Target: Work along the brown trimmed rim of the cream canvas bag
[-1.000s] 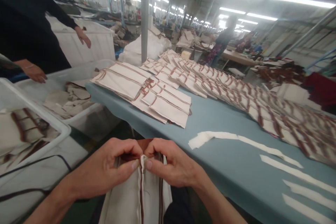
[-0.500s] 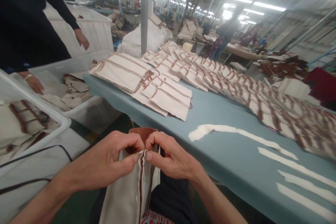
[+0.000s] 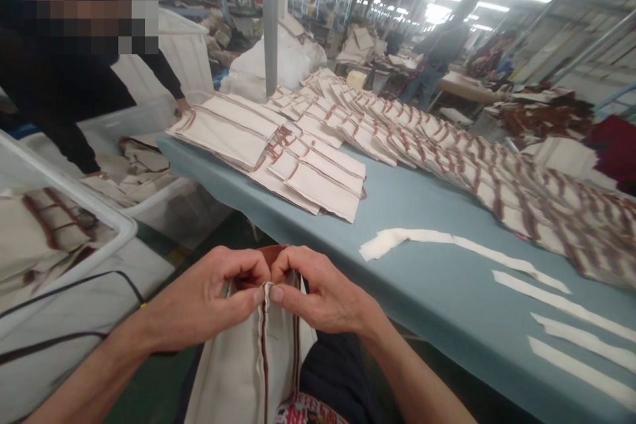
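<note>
Over my lap hangs a cream fabric bag piece (image 3: 233,364) with dark brown piping along its seams and a brown part at its top edge. My left hand (image 3: 218,291) pinches the top of the piped seam between thumb and fingers. Close against it, my right hand (image 3: 313,291) pinches the same seam end from the other side. Both thumbs press at the seam's tip, nearly touching. The inside of the bag piece behind my fingers is mostly hidden.
Beside me runs a blue-green table (image 3: 412,205) bearing stacked cream pieces (image 3: 318,172), long overlapping rows (image 3: 447,152) and several white strips (image 3: 566,305). Plastic bins (image 3: 124,225) with fabric stand at left, where a person in dark clothes (image 3: 54,93) bends over. A metal post (image 3: 271,26) rises behind.
The person at left has bent down, one hand reaching into the bin and the other to its far edge by the stack. My hands keep their pinch on the seam; the view has shifted slightly.
</note>
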{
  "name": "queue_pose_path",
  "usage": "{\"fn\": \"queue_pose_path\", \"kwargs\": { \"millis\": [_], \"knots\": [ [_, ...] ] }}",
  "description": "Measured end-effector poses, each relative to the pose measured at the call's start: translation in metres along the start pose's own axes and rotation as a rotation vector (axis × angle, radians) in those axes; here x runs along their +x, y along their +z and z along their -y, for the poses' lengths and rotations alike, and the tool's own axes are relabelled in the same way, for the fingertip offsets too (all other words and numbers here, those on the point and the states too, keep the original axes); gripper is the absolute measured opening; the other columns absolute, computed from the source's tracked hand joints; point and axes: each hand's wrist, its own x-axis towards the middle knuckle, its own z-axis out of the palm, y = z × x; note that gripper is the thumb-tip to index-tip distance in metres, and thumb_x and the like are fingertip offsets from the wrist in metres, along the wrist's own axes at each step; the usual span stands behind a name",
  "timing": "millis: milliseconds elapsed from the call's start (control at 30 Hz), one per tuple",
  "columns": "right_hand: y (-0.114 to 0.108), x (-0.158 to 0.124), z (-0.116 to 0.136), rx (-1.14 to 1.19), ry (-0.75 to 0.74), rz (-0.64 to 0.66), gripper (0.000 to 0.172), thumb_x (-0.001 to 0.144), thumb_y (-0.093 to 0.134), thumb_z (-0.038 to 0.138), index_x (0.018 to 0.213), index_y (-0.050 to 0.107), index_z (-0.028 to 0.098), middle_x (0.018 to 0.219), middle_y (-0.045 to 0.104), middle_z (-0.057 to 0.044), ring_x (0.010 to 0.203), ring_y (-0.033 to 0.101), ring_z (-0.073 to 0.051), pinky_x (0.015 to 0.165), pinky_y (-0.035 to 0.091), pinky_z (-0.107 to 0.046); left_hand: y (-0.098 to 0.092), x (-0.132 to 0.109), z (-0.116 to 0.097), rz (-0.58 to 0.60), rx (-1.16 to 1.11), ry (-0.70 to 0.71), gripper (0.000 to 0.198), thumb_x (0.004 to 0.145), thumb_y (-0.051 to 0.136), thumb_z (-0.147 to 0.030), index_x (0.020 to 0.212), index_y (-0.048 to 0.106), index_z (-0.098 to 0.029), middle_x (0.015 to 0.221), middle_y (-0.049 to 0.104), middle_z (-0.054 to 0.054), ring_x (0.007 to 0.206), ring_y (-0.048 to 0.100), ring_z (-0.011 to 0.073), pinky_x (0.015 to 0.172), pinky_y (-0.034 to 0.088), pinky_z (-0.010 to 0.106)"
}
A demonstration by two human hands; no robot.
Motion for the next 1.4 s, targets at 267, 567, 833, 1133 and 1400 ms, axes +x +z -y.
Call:
{"fn": "queue_pose_path", "kwargs": {
  "millis": [267, 567, 833, 1133, 1400],
  "knots": [
    [-0.001, 0.003, 0.000, 0.087, -0.034, -0.006, 0.025, 0.105, 0.071, 0.040, 0.089, 0.058, 0.024, 0.088, 0.066, 0.002, 0.082, 0.057, -0.017, 0.086, 0.046, -0.031, 0.003, 0.000, 0.006, 0.009, -0.069, -0.035, 0.028, 0.091, 0.059, -0.038, 0.070, 0.059, -0.020, 0.066, 0.050, -0.006, 0.061, 0.043, 0.0112, 0.055, 0.036, 0.021],
    [-0.004, -0.002, 0.014, -0.127, -0.115, -0.046, 0.017, 0.110, 0.062, 0.029, 0.094, 0.060, 0.024, 0.086, 0.070, 0.000, 0.080, 0.060, -0.018, 0.084, 0.046, -0.032, 0.010, -0.008, 0.009, -0.115, 0.228, 0.088, 0.026, 0.093, 0.052, -0.028, 0.069, 0.058, -0.021, 0.061, 0.051, -0.008, 0.055, 0.046, 0.0092, 0.053, 0.034, 0.022],
    [-0.005, -0.005, 0.026, -0.201, -0.084, -0.043, 0.017, 0.107, 0.070, 0.032, 0.094, 0.062, 0.025, 0.088, 0.075, 0.000, 0.082, 0.063, -0.019, 0.083, 0.046, -0.033, 0.009, -0.015, 0.000, -0.148, 0.378, 0.158, 0.026, 0.093, 0.051, -0.025, 0.068, 0.057, -0.022, 0.059, 0.050, -0.009, 0.053, 0.048, 0.0085, 0.052, 0.035, 0.022],
    [-0.003, -0.001, 0.033, -0.287, -0.103, -0.026, 0.016, 0.100, 0.066, 0.020, 0.086, 0.058, 0.024, 0.080, 0.069, 0.001, 0.076, 0.060, -0.018, 0.076, 0.040, -0.032, -0.001, -0.017, -0.006, -0.003, 0.256, 0.072, 0.033, 0.099, 0.056, -0.030, 0.078, 0.079, -0.021, 0.063, 0.072, -0.005, 0.057, 0.063, 0.0115, 0.056, 0.044, 0.019],
    [0.002, 0.003, 0.025, -0.353, -0.141, -0.043, 0.015, 0.104, 0.066, 0.021, 0.090, 0.062, 0.024, 0.085, 0.075, -0.002, 0.080, 0.066, -0.020, 0.081, 0.046, -0.033, -0.007, -0.014, -0.001, 0.042, 0.156, 0.001, 0.033, 0.095, 0.054, -0.035, 0.079, 0.077, -0.019, 0.067, 0.071, -0.003, 0.061, 0.063, 0.0139, 0.058, 0.047, 0.020]
  ]
}}
